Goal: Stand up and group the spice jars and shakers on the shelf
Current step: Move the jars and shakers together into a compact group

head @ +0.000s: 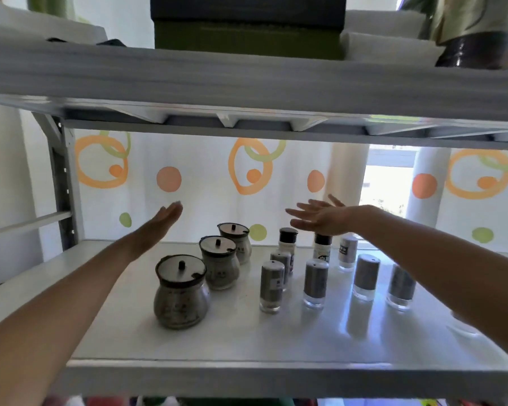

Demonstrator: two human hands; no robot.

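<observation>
You have one view only, from the head camera: it sits close in front of the white shelf [188, 341], looking level into it toward the curtain [200, 183] behind, upper shelf [247, 83] overhead.

On the shelf [188, 344], three jars [217, 262] stand left of the shakers [314, 281].

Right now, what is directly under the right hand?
The right hand hovers open above two black-capped bottles and at the back of the shelf. It hides part of the second bottle's cap.
</observation>
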